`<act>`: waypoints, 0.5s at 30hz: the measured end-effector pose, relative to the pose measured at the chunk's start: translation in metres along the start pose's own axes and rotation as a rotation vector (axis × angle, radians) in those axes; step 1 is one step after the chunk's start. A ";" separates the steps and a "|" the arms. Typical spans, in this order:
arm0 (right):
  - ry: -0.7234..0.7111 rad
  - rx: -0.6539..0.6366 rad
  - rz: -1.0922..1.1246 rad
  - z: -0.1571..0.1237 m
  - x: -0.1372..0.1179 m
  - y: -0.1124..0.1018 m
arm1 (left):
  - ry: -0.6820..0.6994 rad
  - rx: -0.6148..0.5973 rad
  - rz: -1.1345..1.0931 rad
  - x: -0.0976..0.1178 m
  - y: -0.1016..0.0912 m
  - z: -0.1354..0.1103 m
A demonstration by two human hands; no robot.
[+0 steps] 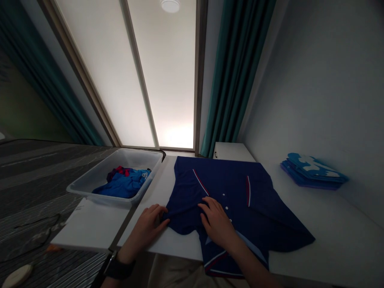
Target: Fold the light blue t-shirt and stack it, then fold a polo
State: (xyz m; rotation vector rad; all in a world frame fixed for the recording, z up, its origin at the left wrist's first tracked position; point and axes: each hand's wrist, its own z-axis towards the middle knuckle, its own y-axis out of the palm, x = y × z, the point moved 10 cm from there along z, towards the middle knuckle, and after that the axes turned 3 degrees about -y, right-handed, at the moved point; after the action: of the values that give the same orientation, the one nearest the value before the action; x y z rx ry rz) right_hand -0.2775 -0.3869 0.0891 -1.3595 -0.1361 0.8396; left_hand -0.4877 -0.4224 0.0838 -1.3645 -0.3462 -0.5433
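Observation:
A navy polo shirt (237, 188) with white buttons and red-and-white trim lies spread on a white table (330, 236). My left hand (148, 227) is at the shirt's left edge, its fingers gripping a fold of the fabric. A crease runs from there across to my right hand (216, 222), which rests on the shirt by the button placket with its fingers apart. The lower hem of the shirt shows below my right wrist. Part of the shirt is hidden beneath both hands.
A translucent plastic tub (132, 155) holding crumpled blue and red clothes (123, 183) stands at the table's far left. A stack of folded blue garments (312, 172) lies on the right. A white cabinet (232, 152) stands beyond the shirt, and dark striped carpet (36, 188) spreads left.

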 end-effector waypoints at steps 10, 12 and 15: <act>-0.114 -0.021 -0.031 0.016 -0.019 -0.005 | -0.016 -0.026 -0.055 -0.008 0.002 -0.007; -0.171 -0.041 -0.033 0.036 -0.027 -0.004 | -0.010 -0.021 -0.059 -0.006 0.002 -0.007; -0.205 -0.098 -0.027 0.078 -0.031 0.006 | 0.001 0.009 -0.039 -0.002 -0.001 -0.008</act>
State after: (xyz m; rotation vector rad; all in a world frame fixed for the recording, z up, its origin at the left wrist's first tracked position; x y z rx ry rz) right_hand -0.3443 -0.3429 0.1149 -1.3572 -0.3585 0.9587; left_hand -0.4904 -0.4300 0.0826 -1.3507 -0.3749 -0.5744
